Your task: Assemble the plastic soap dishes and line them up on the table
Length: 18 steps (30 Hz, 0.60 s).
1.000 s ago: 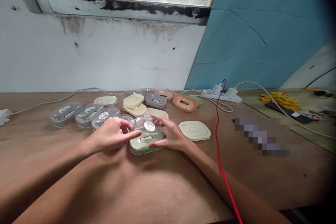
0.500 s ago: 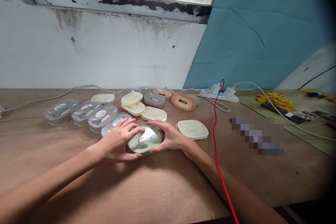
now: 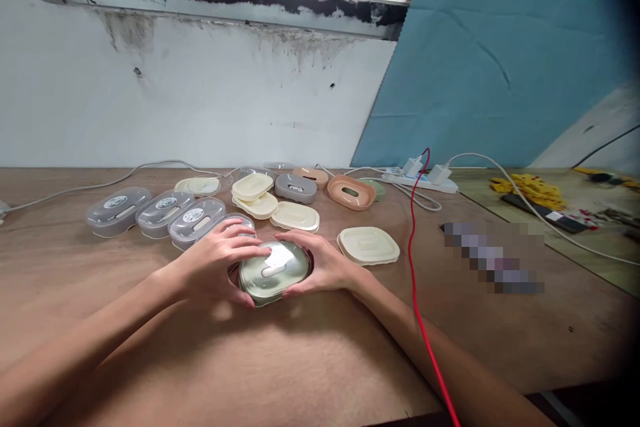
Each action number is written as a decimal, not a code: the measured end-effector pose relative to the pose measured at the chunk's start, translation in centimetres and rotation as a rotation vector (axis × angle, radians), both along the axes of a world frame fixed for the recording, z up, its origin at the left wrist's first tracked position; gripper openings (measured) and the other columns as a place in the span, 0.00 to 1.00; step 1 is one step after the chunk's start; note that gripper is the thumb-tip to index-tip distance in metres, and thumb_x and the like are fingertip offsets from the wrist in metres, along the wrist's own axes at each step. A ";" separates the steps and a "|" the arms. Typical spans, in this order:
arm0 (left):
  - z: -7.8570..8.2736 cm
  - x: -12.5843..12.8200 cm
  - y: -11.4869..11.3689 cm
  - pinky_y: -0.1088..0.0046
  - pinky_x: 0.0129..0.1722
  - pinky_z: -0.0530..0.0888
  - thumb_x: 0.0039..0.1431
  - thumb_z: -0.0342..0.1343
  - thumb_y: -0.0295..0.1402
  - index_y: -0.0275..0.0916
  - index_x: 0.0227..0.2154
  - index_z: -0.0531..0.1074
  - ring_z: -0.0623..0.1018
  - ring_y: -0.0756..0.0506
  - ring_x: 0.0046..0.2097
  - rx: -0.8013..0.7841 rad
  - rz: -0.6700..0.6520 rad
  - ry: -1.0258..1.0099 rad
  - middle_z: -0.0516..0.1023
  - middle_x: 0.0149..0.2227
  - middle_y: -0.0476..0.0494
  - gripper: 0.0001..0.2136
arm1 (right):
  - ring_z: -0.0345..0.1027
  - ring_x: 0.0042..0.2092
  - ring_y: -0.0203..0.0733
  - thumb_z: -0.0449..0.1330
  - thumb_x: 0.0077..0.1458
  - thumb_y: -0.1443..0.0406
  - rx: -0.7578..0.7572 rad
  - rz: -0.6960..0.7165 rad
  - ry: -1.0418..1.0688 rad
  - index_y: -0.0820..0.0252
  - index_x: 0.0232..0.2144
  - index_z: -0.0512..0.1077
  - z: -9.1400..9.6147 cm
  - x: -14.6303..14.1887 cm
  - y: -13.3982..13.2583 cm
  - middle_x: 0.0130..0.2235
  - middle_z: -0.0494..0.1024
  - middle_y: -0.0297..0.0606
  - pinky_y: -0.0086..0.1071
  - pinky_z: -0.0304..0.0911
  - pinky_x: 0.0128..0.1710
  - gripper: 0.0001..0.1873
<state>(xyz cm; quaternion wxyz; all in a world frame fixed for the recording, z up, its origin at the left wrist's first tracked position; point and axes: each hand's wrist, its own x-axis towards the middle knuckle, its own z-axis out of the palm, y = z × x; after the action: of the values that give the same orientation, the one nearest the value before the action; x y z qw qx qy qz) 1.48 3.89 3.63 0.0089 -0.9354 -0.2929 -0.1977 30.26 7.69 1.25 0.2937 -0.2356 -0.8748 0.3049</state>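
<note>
A green soap box (image 3: 273,275) with a clear lid lies on the wooden table (image 3: 320,360) in front of me. My left hand (image 3: 215,267) curls round its left side, with fingers over the lid's near-left edge. The box's right side is gripped by my right hand (image 3: 323,265), thumb on top and fingers below. Both hands hold the box between them. Directly behind my left hand sits another clear-lidded grey box (image 3: 235,221), partly hidden by it.
Three closed grey boxes (image 3: 155,212) stand in a row at the left. Cream lids (image 3: 369,244), grey and orange trays (image 3: 351,193) lie behind. A red cable (image 3: 415,260) runs down the table to a power strip (image 3: 420,180). White cables and yellow items (image 3: 533,190) lie at the right.
The clear lid, tilted up a second ago, now lies flat on the green box. Both hands have closed in round the box's sides.
</note>
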 end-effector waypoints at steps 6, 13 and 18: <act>-0.2 0.4 -0.7 0.46 0.61 0.68 0.45 0.70 0.59 0.40 0.56 0.76 0.77 0.29 0.56 0.028 0.066 -0.009 0.83 0.50 0.33 0.38 | 0.74 0.57 0.54 0.80 0.37 0.50 -0.140 0.029 0.010 0.56 0.60 0.72 0.5 0.4 -0.1 0.57 0.79 0.45 0.45 0.69 0.57 0.49; -0.7 0.4 -0.6 0.46 0.62 0.68 0.45 0.71 0.57 0.41 0.56 0.75 0.75 0.29 0.59 0.003 0.089 -0.022 0.80 0.53 0.32 0.38 | 0.73 0.57 0.55 0.80 0.35 0.49 -0.076 0.004 -0.047 0.54 0.60 0.71 1.1 0.4 -0.5 0.58 0.77 0.45 0.45 0.69 0.56 0.50; -0.1 0.7 -0.9 0.45 0.64 0.66 0.48 0.69 0.59 0.40 0.56 0.75 0.76 0.30 0.57 0.010 0.043 0.005 0.81 0.51 0.33 0.38 | 0.73 0.55 0.54 0.80 0.35 0.51 -0.085 -0.008 -0.127 0.53 0.59 0.70 1.7 0.4 -0.8 0.57 0.77 0.43 0.43 0.70 0.54 0.49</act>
<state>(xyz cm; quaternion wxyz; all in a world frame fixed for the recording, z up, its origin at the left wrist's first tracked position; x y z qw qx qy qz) 2.18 3.01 3.56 0.0185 -0.9293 -0.3118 -0.1968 30.69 6.91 2.93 0.2285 -0.2702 -0.8770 0.3250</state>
